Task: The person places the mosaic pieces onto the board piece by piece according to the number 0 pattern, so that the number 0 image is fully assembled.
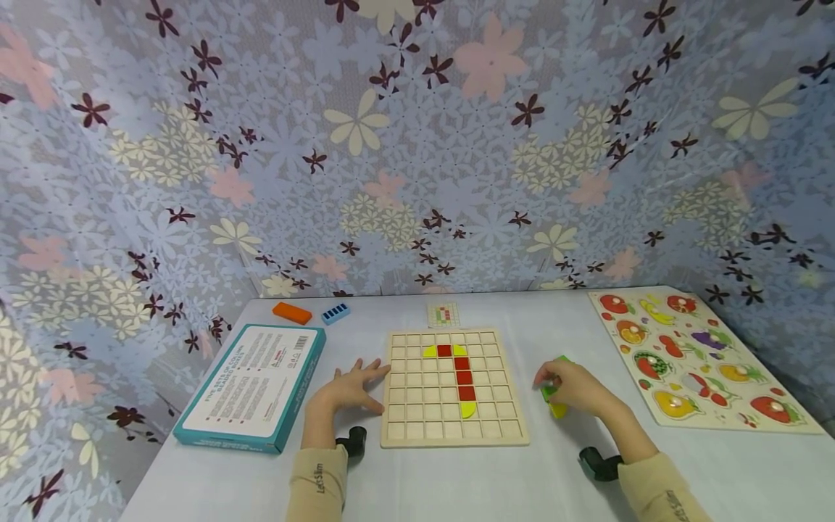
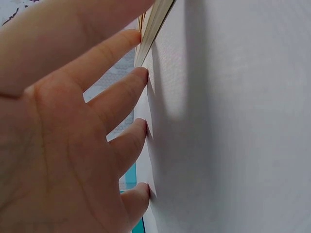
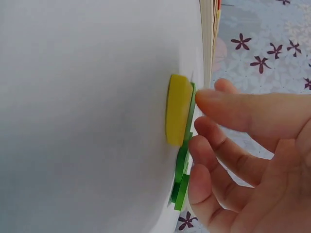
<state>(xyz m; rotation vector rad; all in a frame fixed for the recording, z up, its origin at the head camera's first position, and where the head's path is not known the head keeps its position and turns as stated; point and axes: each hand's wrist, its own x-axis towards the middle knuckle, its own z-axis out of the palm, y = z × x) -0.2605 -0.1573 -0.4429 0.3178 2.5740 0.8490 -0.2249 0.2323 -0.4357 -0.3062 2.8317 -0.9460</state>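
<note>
two hands rest on the white table [image 1: 457,478]: the left hand [image 1: 349,390] lies flat, fingers spread, touching the wooden grid board [image 1: 453,386]; the right hand [image 1: 574,386] pinches green pieces [image 1: 546,391] beside a yellow piece [image 3: 178,109], right of the board.

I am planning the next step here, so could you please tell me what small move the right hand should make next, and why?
Probably pinch one green piece and lift it from the pile. The right hand rests on the green and yellow pieces on the table, fingers touching but none plainly gripped. The left hand lies flat beside the board, steadying it, and most grid cells are bare.
</note>
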